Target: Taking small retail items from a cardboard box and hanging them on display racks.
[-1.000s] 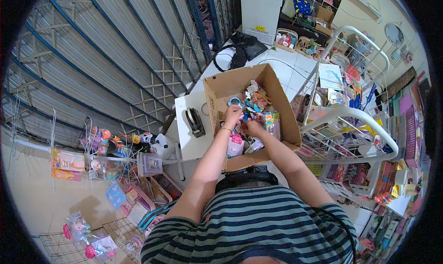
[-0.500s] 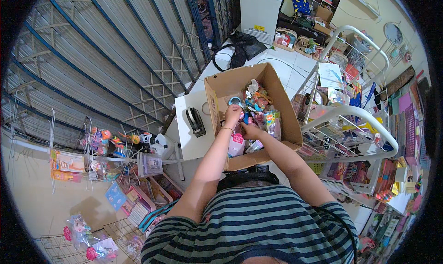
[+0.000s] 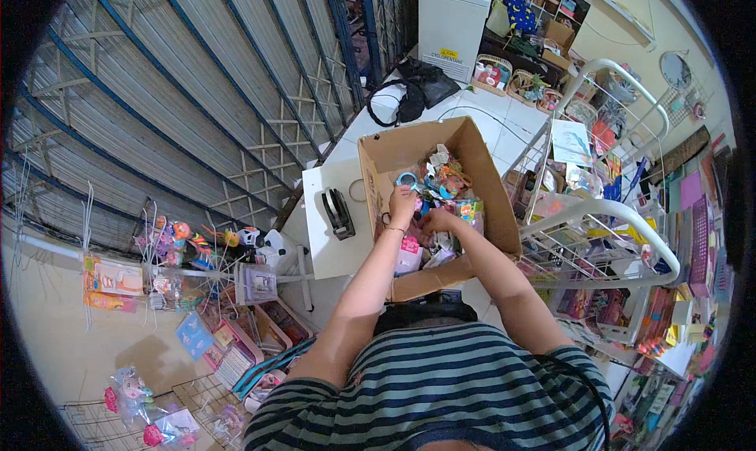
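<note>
An open cardboard box in front of me holds a jumble of small colourful goods. My left hand is inside it with fingers curled, just below a light blue ring-shaped item; whatever it holds is too small to make out. Close to its right, my right hand reaches down among the goods with bent fingers. Its fingertips are partly hidden, and what they grip cannot be named. Near my hands lie a pink-and-white package and a colourful packet.
A black tape dispenser stands on a white tabletop left of the box. At the right, a white wire rack crowded with goods stands close by. Hanging toys are at left; a white freezer stands behind.
The whole view has shifted slightly. Inside the box, my left hand stays near the blue ring, and my right hand has shifted slightly right, away from the left.
</note>
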`<state>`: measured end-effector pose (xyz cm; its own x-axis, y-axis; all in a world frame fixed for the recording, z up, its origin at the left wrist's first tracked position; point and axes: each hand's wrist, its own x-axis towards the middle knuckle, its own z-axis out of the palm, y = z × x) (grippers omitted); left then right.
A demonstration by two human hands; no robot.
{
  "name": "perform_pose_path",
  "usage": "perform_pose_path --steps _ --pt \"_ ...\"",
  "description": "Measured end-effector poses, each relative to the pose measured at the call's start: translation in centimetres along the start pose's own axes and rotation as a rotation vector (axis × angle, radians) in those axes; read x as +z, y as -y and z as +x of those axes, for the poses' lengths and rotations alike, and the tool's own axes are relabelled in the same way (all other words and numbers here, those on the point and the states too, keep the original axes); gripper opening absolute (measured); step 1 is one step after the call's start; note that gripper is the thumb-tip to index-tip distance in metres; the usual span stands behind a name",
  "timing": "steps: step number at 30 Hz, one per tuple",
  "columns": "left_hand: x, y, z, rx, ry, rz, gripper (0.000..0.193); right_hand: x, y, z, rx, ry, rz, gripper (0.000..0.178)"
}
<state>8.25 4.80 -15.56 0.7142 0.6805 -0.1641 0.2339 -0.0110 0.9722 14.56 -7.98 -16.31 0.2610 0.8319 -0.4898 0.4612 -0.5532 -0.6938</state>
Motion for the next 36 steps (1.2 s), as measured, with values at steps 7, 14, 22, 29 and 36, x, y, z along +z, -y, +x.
perform_pose_path --steps 7,14,22,29,36 --pt "0.0 -1.0 -0.8 0.086 -0.096 0.007 0.020 -4.8 1.3 4.0 0.068 -0.780 -0.374 0.038" --pt "-0.2 -2.1 -1.2 0.049 -0.107 -0.015 0.021 -4.6 0.9 5.2 0.393 -0.853 -0.309 0.035" --pt "-0.1 -1.3 -0.6 0.061 -0.097 -0.035 0.017 -5.3 -0.9 2.3 0.141 -1.146 0.183 0.021" --pt "0.3 -0.8 -0.7 0.059 -0.096 -0.030 0.017 -5.3 0.6 -1.7 0.138 -1.074 0.561 0.016" --pt "0.0 -1.4 -0.5 0.095 0.013 -0.135 0.020 -7.2 2.8 -2.5 -0.053 -1.046 0.750 0.012"
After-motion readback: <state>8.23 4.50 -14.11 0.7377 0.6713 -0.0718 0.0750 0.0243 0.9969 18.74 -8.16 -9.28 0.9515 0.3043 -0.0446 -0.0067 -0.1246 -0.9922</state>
